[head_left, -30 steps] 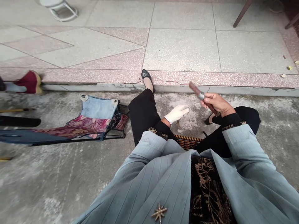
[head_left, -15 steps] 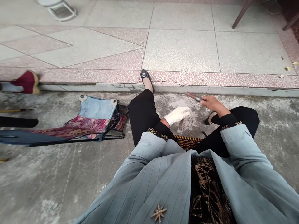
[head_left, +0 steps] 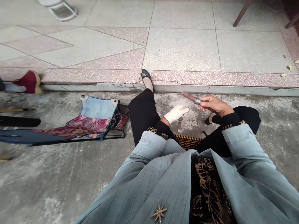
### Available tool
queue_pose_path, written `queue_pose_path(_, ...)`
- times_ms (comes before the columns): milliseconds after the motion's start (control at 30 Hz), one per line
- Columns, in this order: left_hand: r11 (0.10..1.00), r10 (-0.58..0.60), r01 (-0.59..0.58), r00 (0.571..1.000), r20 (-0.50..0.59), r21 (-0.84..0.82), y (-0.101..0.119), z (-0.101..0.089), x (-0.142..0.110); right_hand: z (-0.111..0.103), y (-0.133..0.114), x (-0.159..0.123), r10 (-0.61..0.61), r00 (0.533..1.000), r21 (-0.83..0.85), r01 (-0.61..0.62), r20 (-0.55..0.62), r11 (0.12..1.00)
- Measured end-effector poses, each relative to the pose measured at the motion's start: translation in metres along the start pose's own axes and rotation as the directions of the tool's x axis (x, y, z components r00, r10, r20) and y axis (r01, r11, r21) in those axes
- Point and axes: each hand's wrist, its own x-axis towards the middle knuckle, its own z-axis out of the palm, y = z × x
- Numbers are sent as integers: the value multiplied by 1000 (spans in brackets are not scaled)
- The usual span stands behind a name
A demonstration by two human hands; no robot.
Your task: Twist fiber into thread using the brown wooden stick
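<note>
I sit low with my legs apart over a concrete floor. My left hand (head_left: 176,113), in a white glove, is closed on a small brown object (head_left: 180,125) that it holds against the ground between my knees. My bare right hand (head_left: 213,105) is closed around a reddish-brown tool with a metal band (head_left: 191,98), which sticks out to the left and hovers just above the gloved hand. Pale powder (head_left: 189,119) marks the concrete around that spot.
A folding stool with patchwork fabric (head_left: 93,119) lies to my left. A pink terrazzo step (head_left: 93,76) crosses ahead, my black shoe (head_left: 146,76) resting on it. A woven basket edge (head_left: 188,141) shows beneath me. Dark chair legs (head_left: 241,14) stand far right; a white stool (head_left: 59,7) far left.
My right hand swung the tool down from a raised slant to nearly level over the gloved hand. The gloved hand stayed on the small brown object.
</note>
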Motion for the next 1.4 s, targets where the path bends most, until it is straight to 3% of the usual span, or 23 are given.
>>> queue_pose_path(133,999,45,-45,994,96,6,-3,-1,0,-5,11,8,-61,964,33,72,-258,997)
queue_pose_path(267,993,91,-99,989,119,69,-1,-2,-1,-11,23,19,19,943,-236,-102,-333,966)
queue_pose_path(333,983,104,-122,986,130,136,2,-2,-2,-11,23,23,41,937,-451,-205,-346,869)
queue_pose_path(467,941,104,-138,987,126,308,5,0,-3,-5,19,24,65,942,-759,-304,-328,575)
queue_pose_path(533,899,105,-146,987,121,412,4,2,-3,-1,18,23,207,949,-813,-312,-239,492)
queue_pose_path(600,867,116,-161,985,124,471,2,3,-3,0,18,20,453,891,-785,-306,-36,539)
queue_pose_path(667,880,133,-182,981,139,439,0,3,-3,-1,16,16,584,773,-669,-300,246,680)
queue_pose_path(700,900,150,-199,977,153,388,0,2,-3,-2,14,12,561,744,-585,-287,362,758)
queue_pose_path(733,923,167,-209,974,153,324,0,1,-2,-4,11,9,492,755,-490,-262,432,832)
queue_pose_path(767,944,176,-206,975,134,257,0,0,-2,-5,8,5,398,799,-391,-224,451,893)
queue_pose_path(800,963,169,-186,980,100,196,0,-1,-2,-7,5,2,288,861,-289,-175,419,941)
queue_pose_path(867,985,114,-116,993,18,126,1,-3,-2,-9,0,-4,93,966,-105,-70,241,992)
queue_pose_path(933,991,69,-67,998,-12,119,0,-4,-1,-9,-2,-5,-9,1000,13,9,24,1000)
queue_pose_path(1000,988,77,-79,997,24,130,0,-3,0,-8,1,-3,-29,992,63,37,-124,997)
queue_pose_path(1067,989,84,-87,996,31,119,0,-1,0,-9,7,3,-23,981,63,36,-191,997)
queue_pose_path(1300,971,123,-138,989,86,197,4,-1,-3,-18,26,19,34,959,-152,-80,-283,985)
queue_pose_path(1400,952,114,-133,990,86,274,5,0,-3,-16,25,21,67,950,-342,-174,-304,924)
